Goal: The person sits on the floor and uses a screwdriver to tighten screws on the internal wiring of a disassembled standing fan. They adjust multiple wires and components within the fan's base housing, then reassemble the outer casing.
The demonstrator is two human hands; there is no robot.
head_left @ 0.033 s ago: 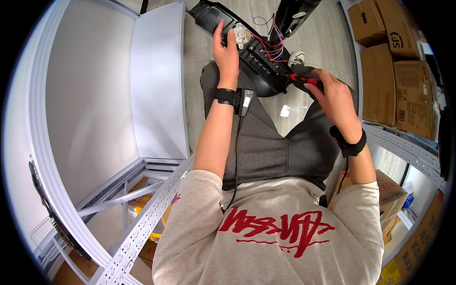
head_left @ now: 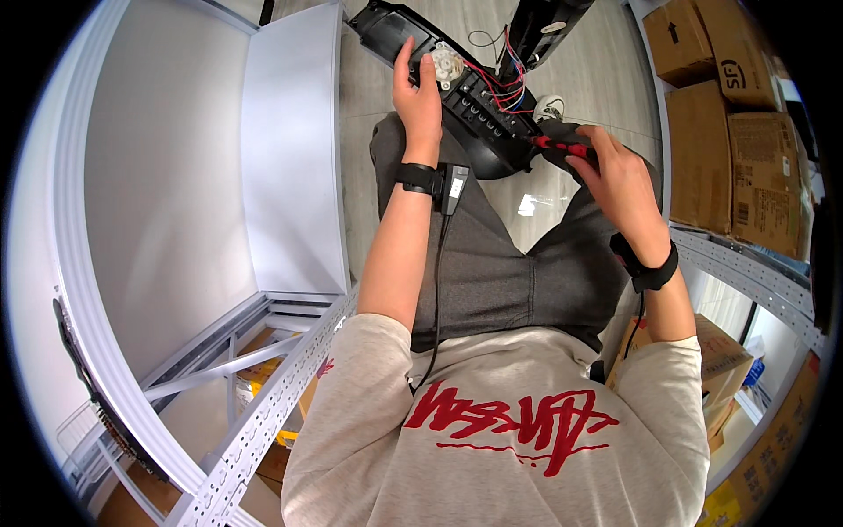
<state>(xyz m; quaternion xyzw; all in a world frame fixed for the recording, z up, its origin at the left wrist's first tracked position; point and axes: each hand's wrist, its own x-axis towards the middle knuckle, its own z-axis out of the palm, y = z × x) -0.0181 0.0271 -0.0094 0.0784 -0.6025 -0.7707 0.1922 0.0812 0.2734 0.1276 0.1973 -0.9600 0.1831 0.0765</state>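
Observation:
A long black plastic housing (head_left: 487,151) lies slantwise across my knees. It carries a row of black posts, a pale round motor-like part (head_left: 447,67) and red, blue and white wires (head_left: 509,98). My left hand (head_left: 418,105) holds the housing by its near edge, thumb and forefinger over the top beside the pale part; its other fingers are hidden. In my closed right hand (head_left: 616,171) is a screwdriver (head_left: 562,147) with a red and black handle. Its tip end meets the right end of the housing, where the exact contact is too small to make out.
Beyond the wires stands a black upright piece (head_left: 544,35). Cardboard boxes (head_left: 698,158) fill a metal shelf on the right. A white panel (head_left: 294,149) and perforated metal rails (head_left: 263,417) are close on my left. A cable (head_left: 436,299) runs from my left wrist strap.

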